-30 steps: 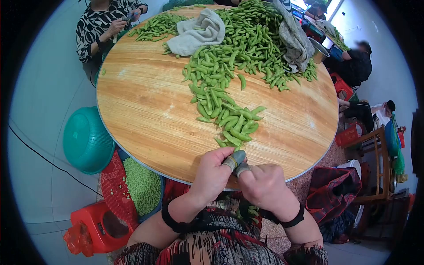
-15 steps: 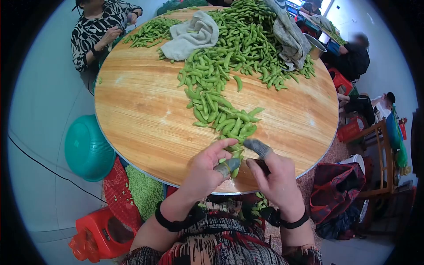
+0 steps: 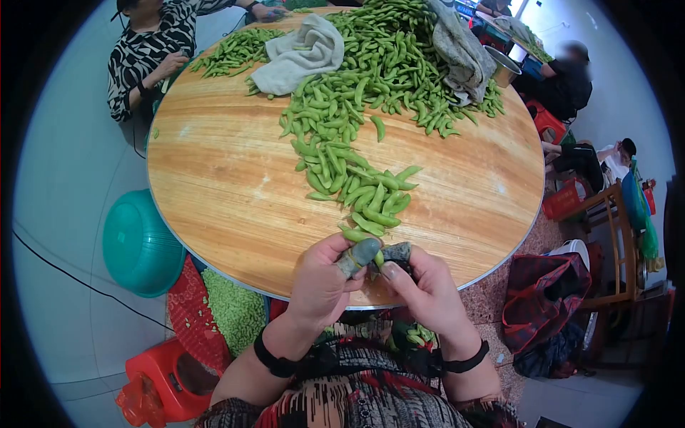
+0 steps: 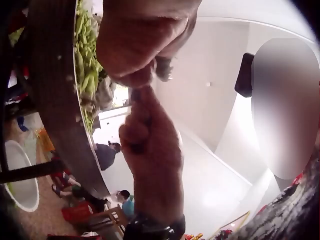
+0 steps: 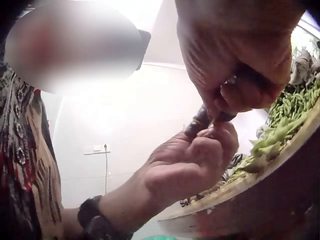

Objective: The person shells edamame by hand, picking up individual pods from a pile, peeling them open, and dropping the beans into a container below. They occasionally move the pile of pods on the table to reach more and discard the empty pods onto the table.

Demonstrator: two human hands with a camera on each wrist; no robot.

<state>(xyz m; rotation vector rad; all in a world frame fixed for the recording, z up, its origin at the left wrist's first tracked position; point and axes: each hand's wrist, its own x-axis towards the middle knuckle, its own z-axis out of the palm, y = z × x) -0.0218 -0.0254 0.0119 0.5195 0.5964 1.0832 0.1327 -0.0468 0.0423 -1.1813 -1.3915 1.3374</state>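
Close to the table's near edge, both hands meet around a green edamame pod [image 3: 379,260]. My left hand [image 3: 314,282] pinches it from the left, its thumb in a grey finger cover [image 3: 364,250]. From the right, my right hand [image 3: 433,291] grips the pod between its bare-nailed thumb and a covered index finger. Another pod [image 3: 354,233] lies at the left fingertips. Beyond them, a trail of loose pods [image 3: 335,167] runs back to a big heap [image 3: 389,50]. Both wrist views show the hands joined at the fingertips, the pod mostly hidden there.
A white cloth [image 3: 303,57] and a grey cloth [image 3: 464,60] lie on the heap of the round wooden table [image 3: 221,171]. Shelled beans [image 3: 235,307] fill a container below left, near a teal basket [image 3: 143,242] and red stool [image 3: 168,374]. Another person [image 3: 153,53] sits across.
Half a second ago the hands were apart, the right fingers spread; now they are together, pinching a pod. The person across has stretched an arm onto the table.
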